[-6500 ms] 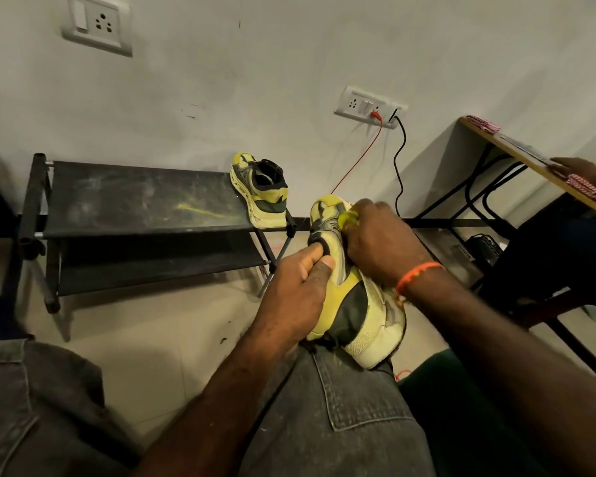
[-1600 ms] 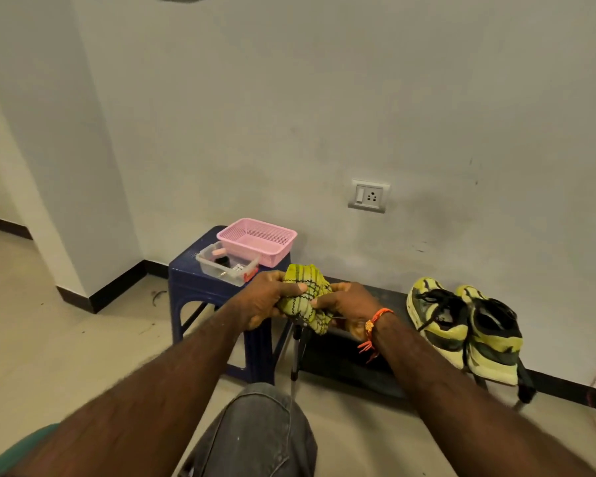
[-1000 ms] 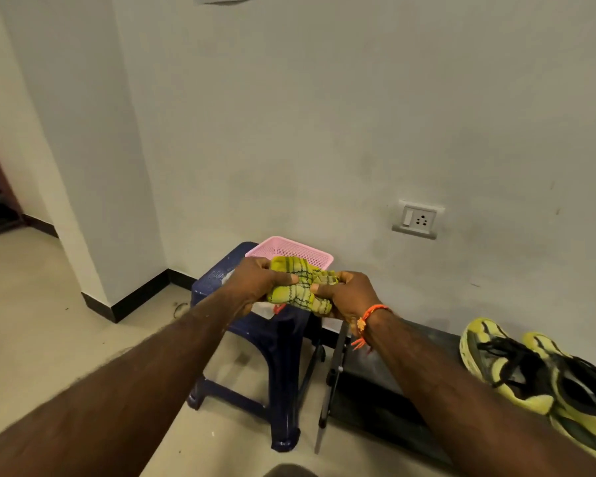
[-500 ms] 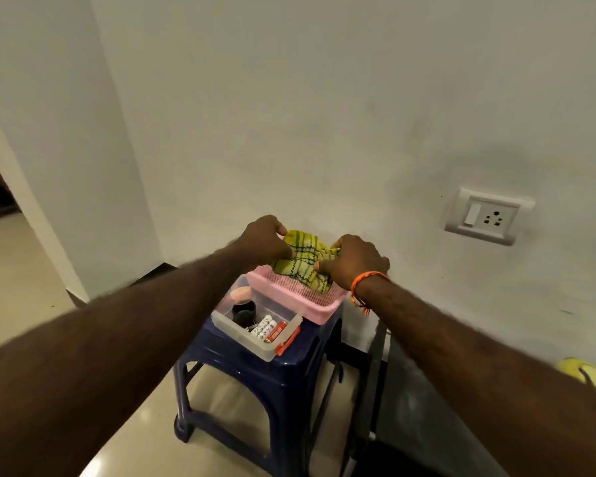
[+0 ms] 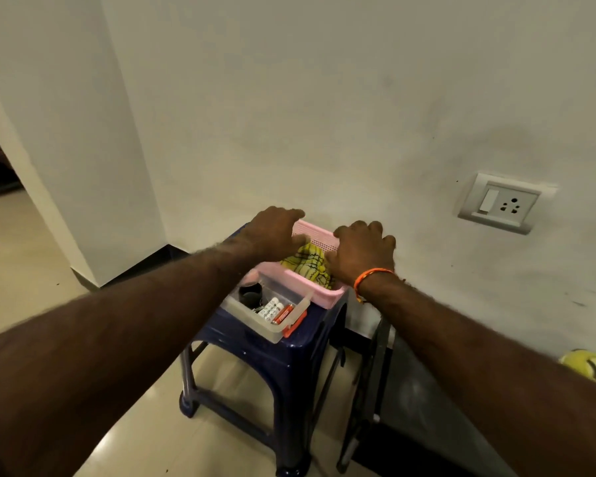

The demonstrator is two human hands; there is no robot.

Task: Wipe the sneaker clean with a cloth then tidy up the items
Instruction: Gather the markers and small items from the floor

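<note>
The yellow checked cloth lies bunched inside the pink basket on the blue stool. My left hand hovers over the basket's left side with loose fingers, its thumb close to the cloth. Over the basket's right end is my right hand, with an orange band at the wrist and its fingers reaching past the rim. Neither hand grips the cloth. One yellow sneaker toe shows at the right edge, on the black shoe rack.
A clear plastic box with batteries and a dark round item sits in front of the basket on the stool. The wall with a socket plate is just behind. A wall corner and doorway lie to the left, and tiled floor is below.
Both hands lowered the cloth into the pink basket and let it go. Earlier I wiped a sneaker on my lap; both sneakers then stood on the rack.
</note>
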